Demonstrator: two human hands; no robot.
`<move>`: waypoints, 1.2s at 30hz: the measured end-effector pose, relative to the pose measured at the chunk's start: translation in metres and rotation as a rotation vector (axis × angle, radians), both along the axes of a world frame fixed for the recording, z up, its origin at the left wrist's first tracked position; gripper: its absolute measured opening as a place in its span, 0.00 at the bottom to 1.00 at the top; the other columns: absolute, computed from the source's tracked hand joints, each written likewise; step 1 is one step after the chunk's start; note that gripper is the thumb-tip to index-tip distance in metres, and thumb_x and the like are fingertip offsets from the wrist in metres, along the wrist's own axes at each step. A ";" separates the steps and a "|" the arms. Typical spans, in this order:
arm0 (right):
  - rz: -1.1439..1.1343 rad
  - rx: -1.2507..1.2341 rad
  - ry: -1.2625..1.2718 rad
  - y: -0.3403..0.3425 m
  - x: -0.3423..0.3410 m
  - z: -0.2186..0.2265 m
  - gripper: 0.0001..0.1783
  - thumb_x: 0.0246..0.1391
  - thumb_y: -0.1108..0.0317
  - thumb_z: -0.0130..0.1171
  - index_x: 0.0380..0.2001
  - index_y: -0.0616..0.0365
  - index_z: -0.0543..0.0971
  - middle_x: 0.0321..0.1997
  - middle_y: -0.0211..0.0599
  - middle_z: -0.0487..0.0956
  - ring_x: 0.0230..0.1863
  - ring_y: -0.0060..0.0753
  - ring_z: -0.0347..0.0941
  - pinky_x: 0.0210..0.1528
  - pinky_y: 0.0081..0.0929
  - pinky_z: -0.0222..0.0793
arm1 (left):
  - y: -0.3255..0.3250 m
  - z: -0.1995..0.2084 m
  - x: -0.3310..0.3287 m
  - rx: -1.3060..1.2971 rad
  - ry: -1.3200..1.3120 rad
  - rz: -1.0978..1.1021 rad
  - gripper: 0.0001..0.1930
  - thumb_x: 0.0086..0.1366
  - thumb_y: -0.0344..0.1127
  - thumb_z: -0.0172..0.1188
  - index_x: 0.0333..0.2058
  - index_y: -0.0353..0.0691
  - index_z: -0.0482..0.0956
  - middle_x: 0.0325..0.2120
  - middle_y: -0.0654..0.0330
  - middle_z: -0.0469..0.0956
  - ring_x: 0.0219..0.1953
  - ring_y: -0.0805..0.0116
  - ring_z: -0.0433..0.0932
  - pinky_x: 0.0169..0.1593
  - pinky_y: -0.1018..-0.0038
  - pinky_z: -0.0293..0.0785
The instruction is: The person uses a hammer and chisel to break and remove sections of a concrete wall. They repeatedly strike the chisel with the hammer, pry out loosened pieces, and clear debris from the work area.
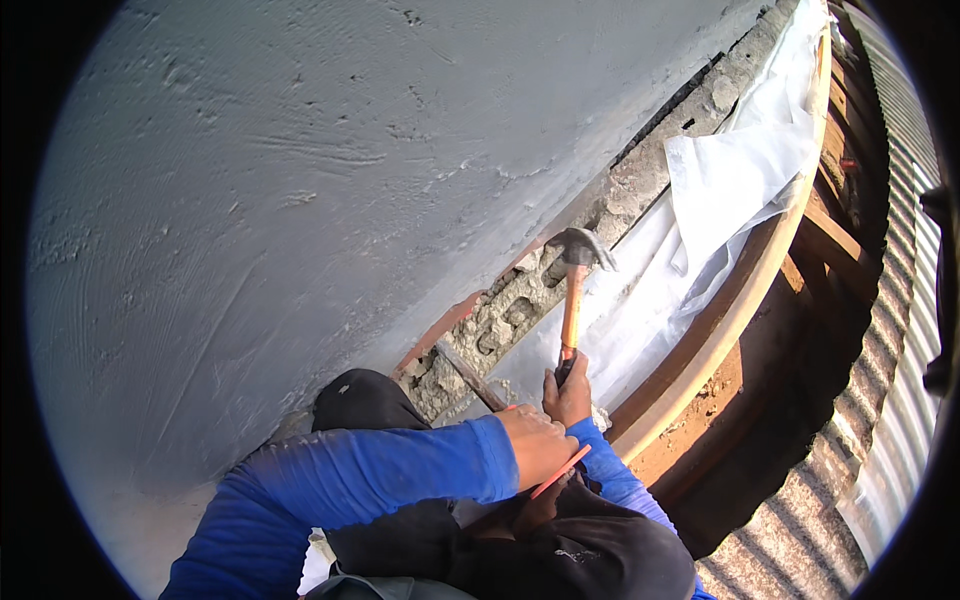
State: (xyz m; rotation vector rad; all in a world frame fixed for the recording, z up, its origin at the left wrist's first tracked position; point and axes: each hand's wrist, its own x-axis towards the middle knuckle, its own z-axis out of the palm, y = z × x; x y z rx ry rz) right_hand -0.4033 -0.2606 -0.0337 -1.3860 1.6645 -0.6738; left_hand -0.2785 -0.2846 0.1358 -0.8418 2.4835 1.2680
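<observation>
My right hand [570, 394] is closed round the dark grip of a claw hammer [571, 312]. The hammer's wooden handle rises from my fist, and its grey head is above the broken concrete edge. My left hand [540, 445], at the end of the blue sleeve crossing from the left, is wrapped round a metal chisel [470, 376]. The chisel's far end meets the rough, hollowed concrete [490, 325] at the foot of the wall. A thin orange-red strip [561, 472] sticks out beside my left hand; whether it belongs to the chisel, I cannot tell.
A grey plastered wall [230, 240] fills the left. White plastic sheeting [725, 190] lies along the ledge, bordered by a curved wooden board [770, 262]. Beyond it are a dark gap with timber framing [835, 240] and corrugated metal roofing [860, 430]. My dark-clothed knees [368, 400] are close to the wall.
</observation>
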 end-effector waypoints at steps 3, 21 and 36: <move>0.088 0.076 0.026 -0.010 0.002 -0.004 0.23 0.49 0.72 0.59 0.47 0.63 0.64 0.28 0.58 0.76 0.31 0.67 0.72 0.32 0.49 0.67 | 0.001 0.001 0.002 -0.040 0.006 -0.021 0.11 0.58 0.39 0.58 0.36 0.40 0.73 0.32 0.52 0.79 0.39 0.52 0.80 0.44 0.61 0.74; -0.015 0.099 -0.001 -0.014 -0.001 0.005 0.17 0.50 0.71 0.61 0.40 0.60 0.65 0.23 0.40 0.70 0.23 0.38 0.70 0.27 0.37 0.66 | 0.003 0.000 0.003 0.017 -0.030 -0.034 0.10 0.58 0.41 0.58 0.34 0.44 0.75 0.31 0.54 0.79 0.39 0.55 0.80 0.45 0.62 0.72; -0.158 0.204 -0.348 -0.012 -0.021 0.005 0.14 0.52 0.74 0.59 0.38 0.59 0.65 0.19 0.33 0.70 0.13 0.27 0.67 0.15 0.27 0.63 | -0.001 0.004 0.004 -0.020 0.019 -0.008 0.11 0.57 0.38 0.58 0.35 0.39 0.73 0.32 0.50 0.78 0.38 0.53 0.80 0.44 0.61 0.73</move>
